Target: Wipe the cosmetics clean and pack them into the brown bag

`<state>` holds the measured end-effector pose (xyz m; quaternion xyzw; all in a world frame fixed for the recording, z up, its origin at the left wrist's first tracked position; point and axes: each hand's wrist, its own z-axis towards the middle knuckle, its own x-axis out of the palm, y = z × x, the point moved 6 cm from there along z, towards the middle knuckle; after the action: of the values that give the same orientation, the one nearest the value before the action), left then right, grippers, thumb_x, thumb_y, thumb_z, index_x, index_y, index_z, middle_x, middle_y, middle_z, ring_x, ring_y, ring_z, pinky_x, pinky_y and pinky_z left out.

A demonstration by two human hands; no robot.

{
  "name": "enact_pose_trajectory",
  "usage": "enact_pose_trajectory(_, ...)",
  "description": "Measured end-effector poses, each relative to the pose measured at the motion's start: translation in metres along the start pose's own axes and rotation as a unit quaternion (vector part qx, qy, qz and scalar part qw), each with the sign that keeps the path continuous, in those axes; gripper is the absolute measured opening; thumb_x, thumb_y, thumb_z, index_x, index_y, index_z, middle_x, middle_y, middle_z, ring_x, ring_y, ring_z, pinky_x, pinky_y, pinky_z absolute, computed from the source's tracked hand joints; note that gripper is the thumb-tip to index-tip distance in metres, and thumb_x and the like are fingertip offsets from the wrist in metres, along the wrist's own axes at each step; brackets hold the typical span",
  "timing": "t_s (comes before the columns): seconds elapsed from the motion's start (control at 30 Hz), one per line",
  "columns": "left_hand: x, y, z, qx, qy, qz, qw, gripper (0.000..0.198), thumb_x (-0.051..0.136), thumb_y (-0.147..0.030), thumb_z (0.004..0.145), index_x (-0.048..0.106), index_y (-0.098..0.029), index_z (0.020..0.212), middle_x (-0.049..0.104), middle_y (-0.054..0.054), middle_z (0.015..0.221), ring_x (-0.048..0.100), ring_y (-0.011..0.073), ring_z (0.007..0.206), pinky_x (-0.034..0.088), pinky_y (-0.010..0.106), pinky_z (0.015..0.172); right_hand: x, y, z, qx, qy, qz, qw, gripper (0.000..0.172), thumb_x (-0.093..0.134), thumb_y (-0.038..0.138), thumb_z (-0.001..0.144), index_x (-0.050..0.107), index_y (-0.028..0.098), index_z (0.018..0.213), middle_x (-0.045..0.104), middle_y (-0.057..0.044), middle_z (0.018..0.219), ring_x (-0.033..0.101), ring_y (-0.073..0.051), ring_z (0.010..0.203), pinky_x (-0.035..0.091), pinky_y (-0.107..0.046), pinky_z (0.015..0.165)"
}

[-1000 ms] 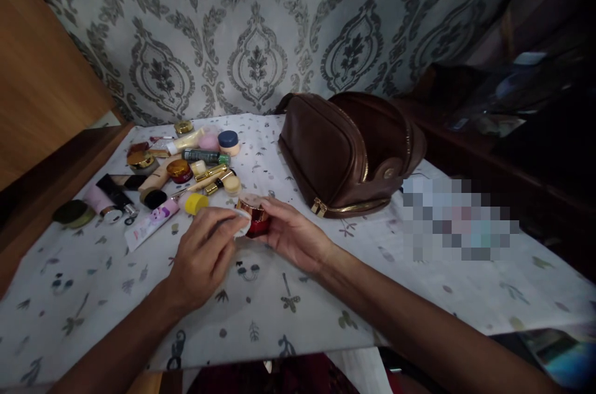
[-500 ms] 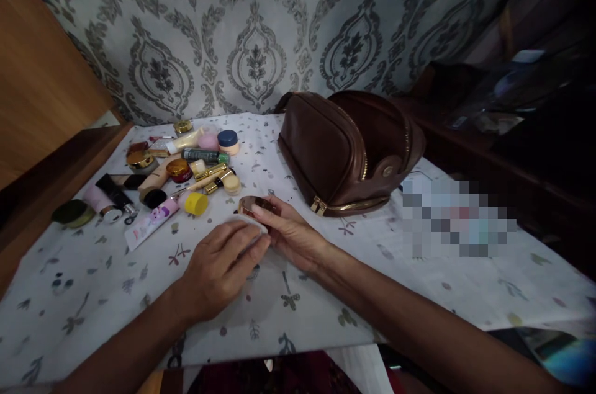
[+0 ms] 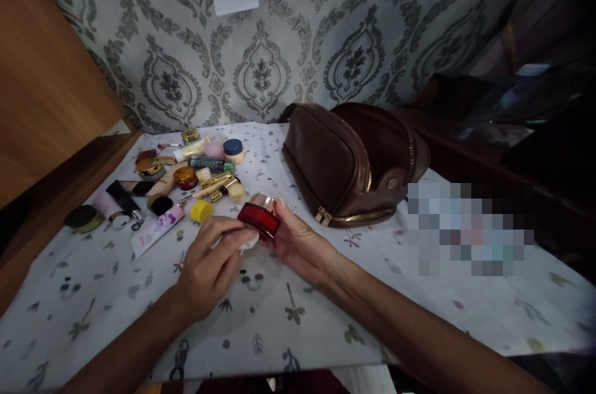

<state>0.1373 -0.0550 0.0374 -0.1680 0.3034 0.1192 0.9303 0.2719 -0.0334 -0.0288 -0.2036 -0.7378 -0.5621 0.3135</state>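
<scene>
Hands meet near the middle of the table [image 3: 419, 326], which wears a white cloth printed with small plants, and the head view is the only one here. The right hand [image 3: 300, 245] grips a red jar [image 3: 259, 220], fingers curled behind it and thumb on top. The jar is lifted just off the cloth and tipped on its side, so its gold lid points toward the far edge and its red glass faces the other hand. The left hand [image 3: 209, 267] has its fingers closed on a white pad [image 3: 246, 241], pinched at the tips and pressed against the jar's lower side; the tilt seems to be what lets the pad reach that face. Toward the far left corner lies a loose spread of cosmetics [image 3: 186, 177], among them a yellow cap [image 3: 201, 211] and a pale tube [image 3: 156, 229], all flat and within easy reach of the left hand. A brown zip bag [image 3: 354, 161] stands near the far edge, just beyond the right hand, apart from the jar.
</scene>
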Motion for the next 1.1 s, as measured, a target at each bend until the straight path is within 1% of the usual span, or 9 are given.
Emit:
enact_pose_trajectory(0.1,-0.004,0.006,0.0,-0.051,-0.029,-0.022,0.998,0.035,0.047,-0.001,0.092,0.064,-0.022,0.114,0.062,0.006,0.105,0.061,0.0167,0.097,0.053,0.031,0.082,0.005,0.001,-0.002,0.001,0.02,0.016,1.0,0.051,0.082,0.059,0.066,0.072,0.022,0.099,0.074,-0.001,0.1,0.064,-0.015,0.091,0.048,-0.025,0.084)
enact_pose_trajectory(0.23,-0.007,0.014,-0.001,-0.098,-0.05,-0.022,0.994,0.03,0.049,-0.004,0.093,0.062,-0.021,0.113,0.064,0.005,0.104,0.062,0.0166,0.098,0.053,0.029,0.081,0.009,-0.004,-0.004,0.035,0.047,0.034,0.998,0.042,0.081,0.049,0.074,0.072,0.022,0.104,0.074,-0.001,0.093,0.065,-0.013,0.079,0.05,-0.025,0.076)
enact_pose_trajectory(0.3,-0.006,0.013,-0.002,-0.088,-0.043,-0.02,0.995,0.029,0.05,-0.006,0.093,0.059,-0.02,0.117,0.063,0.005,0.104,0.061,0.0166,0.098,0.053,0.029,0.083,0.006,-0.006,-0.003,0.042,0.036,0.032,0.998,0.042,0.081,0.048,0.074,0.072,0.019,0.103,0.075,-0.001,0.089,0.066,-0.013,0.079,0.051,-0.025,0.076)
enact_pose_trajectory(0.37,-0.003,0.009,-0.002,-0.053,-0.027,-0.021,0.998,0.032,0.05,-0.005,0.093,0.058,-0.018,0.12,0.062,0.006,0.105,0.06,0.0166,0.098,0.052,0.029,0.085,0.004,-0.007,-0.002,0.044,0.026,0.039,0.998,0.042,0.081,0.047,0.074,0.073,0.017,0.102,0.075,-0.003,0.091,0.067,-0.013,0.082,0.052,-0.024,0.077)
enact_pose_trajectory(0.5,-0.002,0.001,-0.003,0.003,-0.019,-0.023,1.0,0.036,0.049,0.0,0.091,0.056,-0.017,0.123,0.061,0.008,0.107,0.058,0.0171,0.099,0.052,0.03,0.086,0.005,-0.007,-0.002,0.047,0.04,0.039,0.997,0.042,0.081,0.045,0.075,0.074,0.014,0.103,0.076,-0.005,0.093,0.068,-0.014,0.083,0.055,-0.024,0.075)
enact_pose_trajectory(0.7,-0.008,0.012,-0.002,-0.058,-0.047,0.003,0.997,0.031,0.052,-0.005,0.093,0.057,-0.02,0.118,0.062,0.006,0.103,0.06,0.0171,0.097,0.052,0.029,0.084,0.011,-0.006,-0.004,0.027,0.075,-0.005,0.997,0.04,0.08,0.043,0.077,0.074,0.014,0.104,0.077,-0.005,0.087,0.069,-0.013,0.075,0.056,-0.024,0.071)
enact_pose_trajectory(0.8,-0.006,0.016,0.0,-0.089,-0.03,0.005,0.996,0.025,0.051,-0.007,0.094,0.057,-0.02,0.115,0.063,0.005,0.1,0.06,0.0168,0.095,0.051,0.028,0.083,0.009,-0.003,-0.003,0.005,0.073,-0.008,0.997,0.037,0.081,0.042,0.077,0.075,0.014,0.101,0.077,-0.005,0.088,0.07,-0.013,0.077,0.057,-0.023,0.072)
enact_pose_trajectory(0.93,-0.003,0.021,0.0,-0.118,0.001,-0.009,0.993,0.019,0.05,-0.008,0.095,0.057,-0.018,0.11,0.062,0.004,0.096,0.059,0.0159,0.09,0.05,0.027,0.08,0.006,0.002,-0.001,-0.016,0.046,0.011,0.999,0.035,0.083,0.039,0.074,0.076,0.016,0.1,0.078,-0.003,0.093,0.071,-0.012,0.08,0.056,-0.023,0.078)
enact_pose_trajectory(1.1,-0.001,0.02,0.0,-0.122,0.025,-0.046,0.991,0.019,0.051,-0.009,0.095,0.057,-0.019,0.11,0.061,0.003,0.095,0.06,0.014,0.087,0.049,0.025,0.076,0.004,0.004,0.001,-0.031,0.033,0.011,0.999,0.035,0.081,0.041,0.076,0.076,0.016,0.1,0.078,-0.006,0.094,0.07,-0.015,0.082,0.055,-0.026,0.078)
